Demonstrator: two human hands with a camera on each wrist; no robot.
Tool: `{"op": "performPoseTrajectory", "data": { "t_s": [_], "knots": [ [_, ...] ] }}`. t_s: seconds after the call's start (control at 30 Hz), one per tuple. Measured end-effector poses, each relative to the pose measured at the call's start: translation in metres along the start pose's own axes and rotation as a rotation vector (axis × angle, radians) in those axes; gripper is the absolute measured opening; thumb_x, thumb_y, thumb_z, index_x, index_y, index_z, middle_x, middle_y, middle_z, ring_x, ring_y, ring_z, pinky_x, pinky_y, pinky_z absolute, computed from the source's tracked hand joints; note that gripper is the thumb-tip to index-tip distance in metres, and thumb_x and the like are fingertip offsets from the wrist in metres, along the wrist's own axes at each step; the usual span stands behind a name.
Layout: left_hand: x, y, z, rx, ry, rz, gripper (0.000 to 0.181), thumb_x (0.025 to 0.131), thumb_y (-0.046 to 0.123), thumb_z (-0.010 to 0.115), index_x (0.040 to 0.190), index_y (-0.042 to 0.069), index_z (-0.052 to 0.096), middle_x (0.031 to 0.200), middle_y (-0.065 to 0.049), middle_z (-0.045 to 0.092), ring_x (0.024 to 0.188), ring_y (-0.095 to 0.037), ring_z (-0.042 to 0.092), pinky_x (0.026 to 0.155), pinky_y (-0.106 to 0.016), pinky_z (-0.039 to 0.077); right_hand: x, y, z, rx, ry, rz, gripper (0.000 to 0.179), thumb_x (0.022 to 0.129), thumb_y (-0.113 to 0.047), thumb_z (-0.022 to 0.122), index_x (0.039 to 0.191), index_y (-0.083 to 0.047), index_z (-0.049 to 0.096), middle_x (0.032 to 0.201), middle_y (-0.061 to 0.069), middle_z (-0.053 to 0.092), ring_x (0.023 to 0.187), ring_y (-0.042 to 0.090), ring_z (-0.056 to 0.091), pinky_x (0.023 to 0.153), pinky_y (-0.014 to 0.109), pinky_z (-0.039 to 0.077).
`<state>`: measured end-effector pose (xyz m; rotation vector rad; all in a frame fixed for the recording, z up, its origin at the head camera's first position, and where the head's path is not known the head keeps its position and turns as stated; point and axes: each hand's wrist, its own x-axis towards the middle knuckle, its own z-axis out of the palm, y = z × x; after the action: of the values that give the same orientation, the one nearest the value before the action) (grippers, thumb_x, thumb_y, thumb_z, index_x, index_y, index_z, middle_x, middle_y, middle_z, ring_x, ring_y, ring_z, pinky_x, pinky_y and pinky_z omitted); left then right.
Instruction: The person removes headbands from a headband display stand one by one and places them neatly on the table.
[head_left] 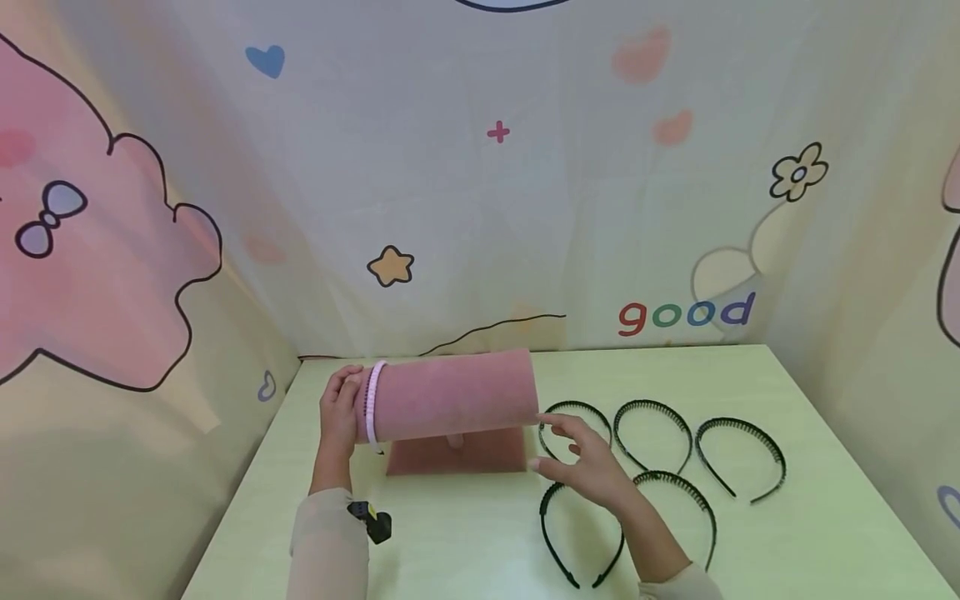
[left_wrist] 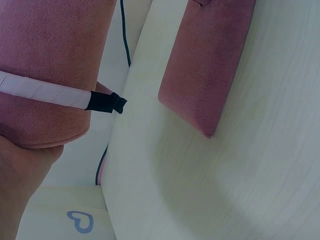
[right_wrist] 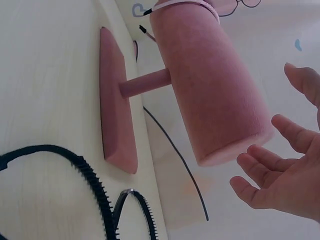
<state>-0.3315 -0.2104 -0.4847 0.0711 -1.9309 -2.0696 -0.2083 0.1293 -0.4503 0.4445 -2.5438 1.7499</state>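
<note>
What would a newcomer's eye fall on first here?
Probably the large pink roll on its stand, between the person's hands, with a lilac headband over its left end. Next come five dark headbands lying on the table to the right. Behind them, the colourful word "good" stands out on the backdrop.

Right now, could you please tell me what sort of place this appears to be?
Probably a small indoor work booth: a pale table is bordered by cartoon-printed drapes, and it bears a pink stand and several black headbands.
</note>
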Motion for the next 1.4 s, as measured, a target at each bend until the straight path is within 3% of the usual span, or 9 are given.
{"op": "performPoseTrajectory", "data": {
  "t_s": [0.13, 0.33, 0.63, 1.07, 1.2, 1.4],
  "knots": [
    [-0.006, 0.010, 0.002, -0.009, -0.007, 0.002, 0.026, 0.088, 0.021, 0.046, 0.109, 0.006, 0.051, 0.103, 0.000, 0.052, 0.092, -0.016, 0.046, 0.077, -0.029, 0.035, 0.009, 0.007, 0.005, -0.014, -0.020, -0.025, 0.057, 0.071, -0.033, 0.068, 0.121, -0.018, 0.046, 0.120, -0.002, 0.044, 0.110, 0.016, 0.038, 0.087, 0.046, 0.029],
    [-0.012, 0.018, 0.003, -0.001, -0.015, 0.011, 0.028, 0.089, 0.018, 0.044, 0.111, 0.001, 0.048, 0.104, -0.002, 0.051, 0.092, -0.016, 0.045, 0.077, -0.029, 0.034, 0.007, -0.021, 0.006, -0.011, -0.004, -0.039, 0.055, 0.073, -0.020, 0.069, 0.121, -0.008, 0.046, 0.119, 0.008, 0.045, 0.106, 0.023, 0.039, 0.084, 0.049, 0.029],
    [-0.001, -0.003, 0.002, -0.014, -0.003, 0.003, 0.027, 0.087, 0.027, 0.049, 0.107, 0.009, 0.052, 0.105, -0.002, 0.052, 0.093, -0.017, 0.046, 0.078, -0.032, 0.035, 0.010, -0.038, 0.001, 0.013, 0.010, -0.086, 0.058, 0.073, -0.019, 0.069, 0.123, -0.006, 0.043, 0.120, 0.010, 0.045, 0.108, 0.028, 0.040, 0.085, 0.045, 0.029],
    [0.002, -0.005, -0.002, 0.013, 0.008, 0.014, 0.025, 0.088, 0.027, 0.048, 0.106, 0.011, 0.053, 0.105, -0.001, 0.052, 0.094, -0.017, 0.046, 0.078, -0.032, 0.034, 0.025, -0.056, 0.010, 0.049, -0.059, -0.109, 0.065, 0.073, -0.019, 0.068, 0.129, -0.008, 0.035, 0.127, 0.012, 0.038, 0.111, 0.032, 0.037, 0.082, 0.045, 0.035],
    [0.001, -0.003, -0.001, 0.009, 0.009, -0.001, 0.025, 0.087, 0.027, 0.048, 0.107, 0.012, 0.053, 0.105, -0.001, 0.052, 0.093, -0.017, 0.046, 0.078, -0.032, 0.035, 0.030, -0.053, 0.014, 0.065, -0.076, -0.148, 0.067, 0.072, -0.019, 0.069, 0.129, -0.010, 0.035, 0.127, 0.009, 0.039, 0.112, 0.031, 0.036, 0.085, 0.050, 0.030],
    [0.001, -0.002, 0.001, -0.008, 0.006, -0.005, 0.024, 0.087, 0.026, 0.048, 0.107, 0.011, 0.053, 0.105, -0.001, 0.052, 0.091, -0.017, 0.047, 0.077, -0.032, 0.036, 0.046, -0.035, 0.022, 0.054, -0.094, -0.181, 0.071, 0.069, -0.030, 0.071, 0.129, -0.017, 0.035, 0.129, 0.005, 0.037, 0.114, 0.026, 0.036, 0.083, 0.044, 0.037]
  ]
}}
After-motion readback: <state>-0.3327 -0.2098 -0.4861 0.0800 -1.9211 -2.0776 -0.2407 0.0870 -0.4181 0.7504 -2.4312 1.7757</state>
